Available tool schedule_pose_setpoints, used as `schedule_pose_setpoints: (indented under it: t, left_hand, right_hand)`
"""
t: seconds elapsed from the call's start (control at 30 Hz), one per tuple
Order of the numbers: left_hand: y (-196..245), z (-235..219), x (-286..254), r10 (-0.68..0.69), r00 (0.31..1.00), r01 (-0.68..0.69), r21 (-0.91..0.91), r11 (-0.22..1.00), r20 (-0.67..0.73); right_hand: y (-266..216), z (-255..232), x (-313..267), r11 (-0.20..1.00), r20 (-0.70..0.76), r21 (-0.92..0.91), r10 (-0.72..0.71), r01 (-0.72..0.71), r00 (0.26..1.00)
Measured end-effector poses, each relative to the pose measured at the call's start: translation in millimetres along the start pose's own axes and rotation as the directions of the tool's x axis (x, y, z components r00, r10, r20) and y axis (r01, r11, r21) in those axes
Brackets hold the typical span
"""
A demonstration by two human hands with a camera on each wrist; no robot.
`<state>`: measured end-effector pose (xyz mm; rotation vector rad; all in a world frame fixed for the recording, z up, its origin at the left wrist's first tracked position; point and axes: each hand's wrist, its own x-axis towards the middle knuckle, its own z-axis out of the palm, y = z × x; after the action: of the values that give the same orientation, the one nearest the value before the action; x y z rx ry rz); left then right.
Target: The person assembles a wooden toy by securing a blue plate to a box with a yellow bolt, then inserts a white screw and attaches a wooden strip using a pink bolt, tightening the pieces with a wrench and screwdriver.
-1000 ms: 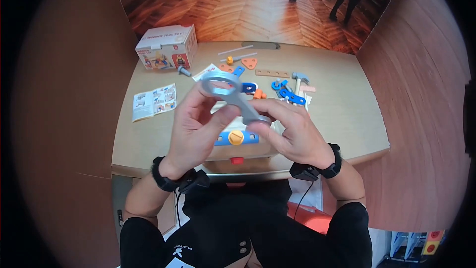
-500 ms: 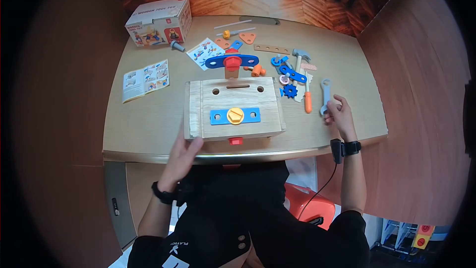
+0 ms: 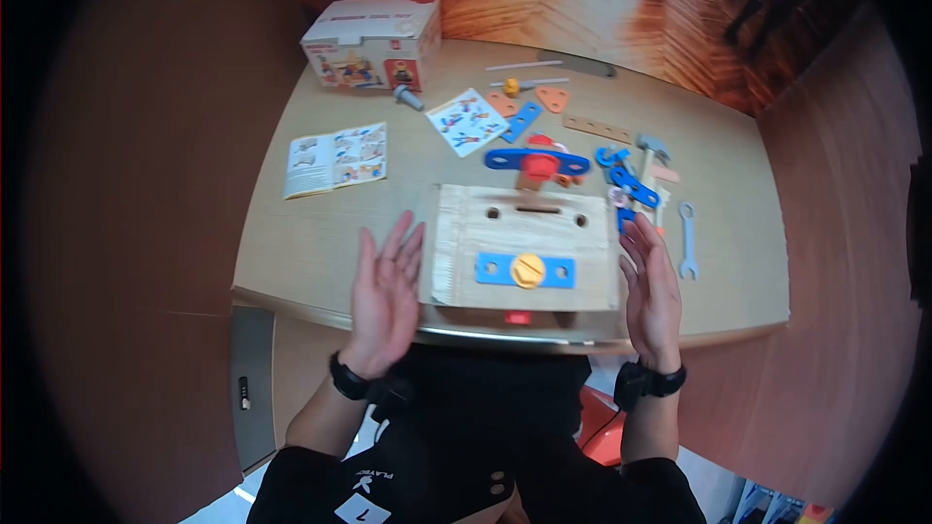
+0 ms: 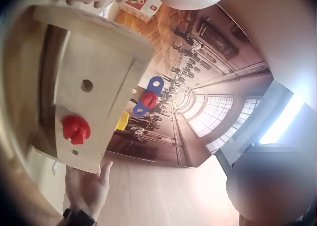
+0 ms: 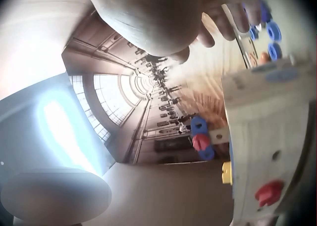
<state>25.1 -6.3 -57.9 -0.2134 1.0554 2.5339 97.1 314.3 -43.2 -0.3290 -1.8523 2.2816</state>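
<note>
A light wooden toy workbench [image 3: 456, 281] stands at the table's front edge. A blue strip [image 3: 493, 268] with a yellow slotted screw [image 3: 528, 271] lies on its top, and a red bolt head [image 3: 517, 317] shows on its front. At its back rises a post bearing a dark blue bar [image 3: 503, 159] and a red nut [image 3: 540, 167]. My left hand [image 3: 388, 286], fingers extended, is beside the bench's left side. On the other side is my right hand [image 3: 652, 296], fingers lightly bent and close to the right wall. Neither hand holds anything. A grey toy wrench [image 3: 688, 241] lies farther right.
A toy hammer [image 3: 649, 157] and several blue parts lie behind my right hand. Farther back are a wooden strip [image 3: 597, 128] with holes, a picture sheet [image 3: 468, 122] and a grey bolt [image 3: 409, 97]. An open leaflet [image 3: 336, 161] and a printed box [image 3: 374, 44] are at the left.
Both hands held up the grey wrench at first. It was then laid on the table at the right, and the right hand left it. Now both hands flank the workbench.
</note>
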Motion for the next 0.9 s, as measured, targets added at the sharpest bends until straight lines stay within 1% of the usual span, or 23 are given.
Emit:
schedule_pose_setpoints:
  t: [0.03, 0.1, 0.13, 0.17, 0.23, 0.3, 0.33, 0.37, 0.4, 0.43, 0.47, 0.5, 0.57, 0.6, 0.67, 0.7, 0.77, 0.8, 0.83, 0.9]
  left_hand:
    - [0, 7, -1, 0.011, 1.000, -0.011, 0.003, 1.000, -0.023]
    - [0, 19, -3, -0.001, 0.994, -0.014, 0.135, 0.991, 0.112]
    - [2, 23, -1, -0.001, 0.995, -0.012, 0.130, 0.991, 0.099]
    - [3, 27, 2, -0.017, 0.994, -0.001, 0.158, 0.988, 0.110]
    - [12, 33, 8, -0.032, 0.992, 0.011, 0.181, 0.983, 0.119]
    - [23, 37, 13, -0.155, 0.975, 0.110, 0.263, 0.959, 0.160]
    - [26, 35, 17, -0.189, 0.965, 0.143, 0.239, 0.960, 0.182]
    - [27, 34, 20, -0.188, 0.966, 0.142, 0.242, 0.960, 0.176]
    - [28, 32, 23, -0.199, 0.960, 0.141, 0.274, 0.951, 0.196]
    - [29, 30, 27, -0.213, 0.953, 0.142, 0.306, 0.941, 0.215]
    - [30, 29, 31, -0.232, 0.942, 0.152, 0.309, 0.939, 0.242]
    - [29, 27, 36, -0.239, 0.941, 0.159, 0.312, 0.937, 0.238]
    - [28, 23, 45, -0.261, 0.921, 0.138, 0.386, 0.912, 0.289]
    - [26, 22, 47, -0.264, 0.920, 0.139, 0.386, 0.912, 0.291]
    - [23, 22, 47, -0.255, 0.922, 0.072, 0.519, 0.852, 0.290]
    - [23, 23, 46, -0.253, 0.921, 0.067, 0.520, 0.852, 0.296]
    - [23, 24, 42, -0.283, 0.923, 0.106, 0.533, 0.839, 0.261]
    - [22, 23, 38, -0.286, 0.922, 0.107, 0.537, 0.837, 0.262]
    - [20, 24, 35, -0.261, 0.930, 0.097, 0.511, 0.854, 0.259]
    - [20, 28, 31, -0.225, 0.941, 0.082, 0.476, 0.876, 0.252]
  right_hand:
    - [2, 12, 3, 1.000, 0.020, 0.008, 0.013, -0.013, 1.000]
    - [5, 31, 5, 0.999, 0.052, 0.025, -0.022, 0.021, 0.998]
    - [7, 40, 4, 0.996, 0.003, -0.080, -0.025, 0.025, 1.000]
    - [9, 44, 4, 0.996, 0.007, -0.084, -0.015, 0.015, 1.000]
    - [9, 48, 4, 0.999, -0.025, -0.025, -0.031, 0.031, 0.999]
    - [2, 56, 4, 1.000, -0.022, -0.004, 0.004, -0.004, 1.000]
    - [1, 58, 5, 0.999, -0.039, 0.030, 0.026, -0.025, 0.999]
    - [0, 60, 6, 0.997, -0.055, 0.067, 0.049, -0.045, 0.997]
    - [1, 61, 7, 0.996, -0.092, 0.062, 0.072, -0.067, 0.993]
    - [2, 60, 7, 0.995, -0.091, 0.069, 0.077, -0.071, 0.993]
    - [2, 57, 7, 0.989, -0.072, 0.120, 0.095, -0.086, 0.993]
    - [3, 55, 6, 0.981, -0.055, 0.168, 0.112, -0.101, 0.992]
    - [5, 55, 5, 0.979, -0.082, 0.168, 0.127, -0.112, 0.989]
    - [4, 56, 6, 0.980, -0.090, 0.169, 0.123, -0.107, 0.988]
    - [2, 56, 7, 0.982, -0.097, 0.167, 0.109, -0.092, 0.989]
    - [2, 55, 8, 0.985, -0.091, 0.144, 0.108, -0.094, 0.990]
    - [2, 52, 8, 0.988, -0.088, 0.124, 0.107, -0.096, 0.990]
    - [2, 51, 8, 0.987, -0.059, 0.125, 0.107, -0.099, 0.993]
    - [2, 49, 8, 0.987, -0.028, 0.124, 0.107, -0.103, 0.994]
    - [1, 48, 9, 0.986, -0.017, 0.123, 0.115, -0.112, 0.993]
